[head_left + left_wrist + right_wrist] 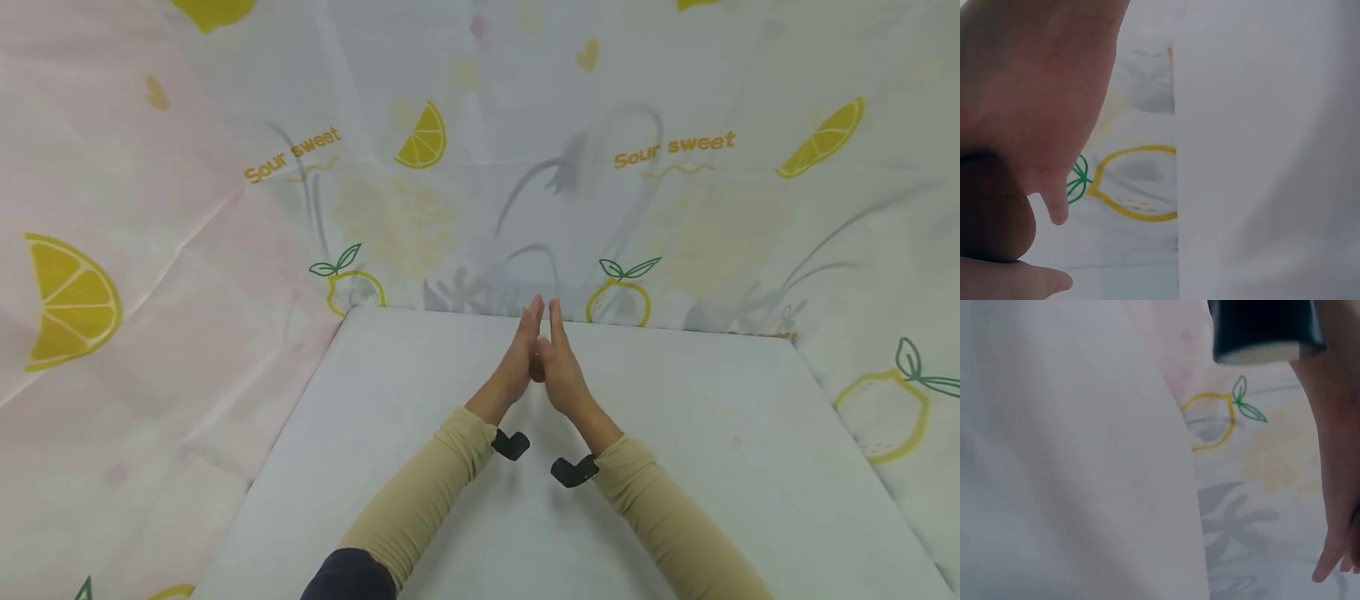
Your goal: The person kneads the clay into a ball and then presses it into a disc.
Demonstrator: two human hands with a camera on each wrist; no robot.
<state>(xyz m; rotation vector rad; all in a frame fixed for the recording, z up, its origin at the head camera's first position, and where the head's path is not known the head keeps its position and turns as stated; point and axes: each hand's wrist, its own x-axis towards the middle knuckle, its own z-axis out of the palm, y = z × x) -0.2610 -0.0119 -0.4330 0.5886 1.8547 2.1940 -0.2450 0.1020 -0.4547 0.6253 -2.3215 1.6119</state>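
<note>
Both hands stand upright at the far middle of the white table, palms facing, with straight fingers. Between them a brown rounded thing [537,369] is pressed; its kind cannot be told, as the palms cover most of it. On one side is the left hand [517,358], on the other the right hand [562,377]. Their fingertips are slightly apart. From the left wrist, the brown rounded thing [997,215] looks smooth with fine dark marks, between the right hand [1035,94] above and the left hand [1007,279] below. The right wrist view shows the left hand [1341,469].
Under the hands lies a white tabletop [420,358]. A lemon-printed cloth [480,208] hangs behind it and along the sides. Black wrist devices [511,444] are worn at the cuffs, below the hands. Beige sleeves [435,483] cover the forearms.
</note>
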